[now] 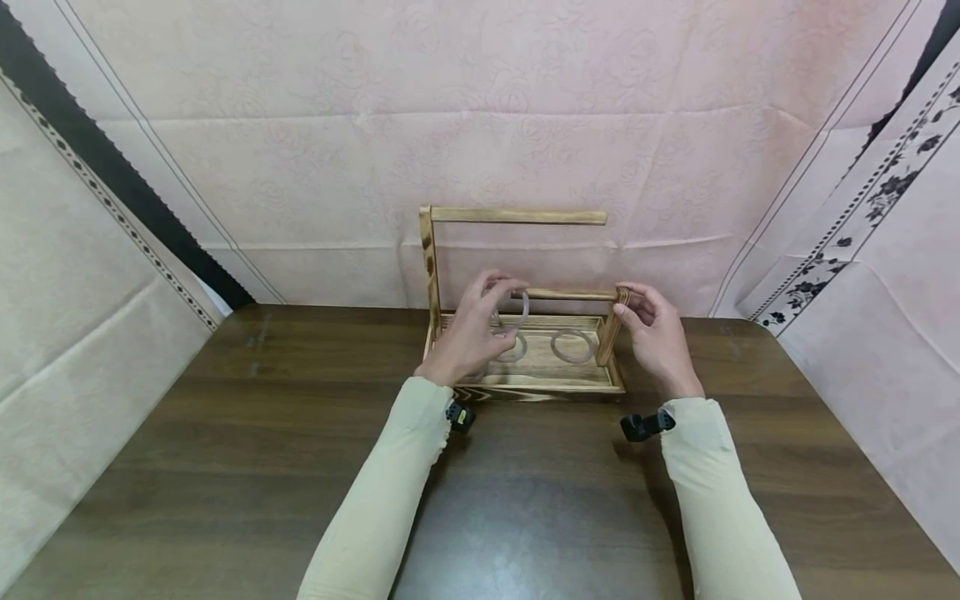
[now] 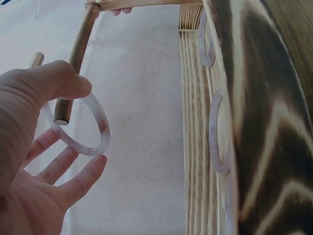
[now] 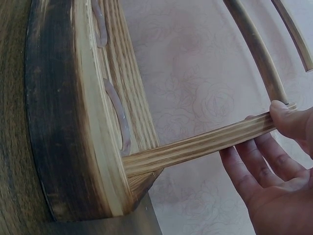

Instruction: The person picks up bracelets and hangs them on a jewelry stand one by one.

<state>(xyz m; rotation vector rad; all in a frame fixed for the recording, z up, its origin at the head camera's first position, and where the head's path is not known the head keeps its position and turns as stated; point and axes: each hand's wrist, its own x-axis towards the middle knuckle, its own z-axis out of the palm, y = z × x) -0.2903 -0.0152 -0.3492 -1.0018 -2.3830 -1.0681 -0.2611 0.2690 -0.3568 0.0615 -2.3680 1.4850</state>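
My left hand pinches a pale, translucent bangle between thumb and fingers. In the left wrist view the free end of the lower wooden rod shows within the bangle's opening. The rod belongs to a wooden display stand with a tray base. My right hand holds the top of the stand's short right post, thumb on one side and fingers on the other. Inside the tray lie more pale bangles, one at the right and another near the middle, partly behind my left hand.
A taller post at the stand's left carries an upper rod with a free right end. The stand sits at the back of the brown wooden table, close to the pale patterned cloth behind it.
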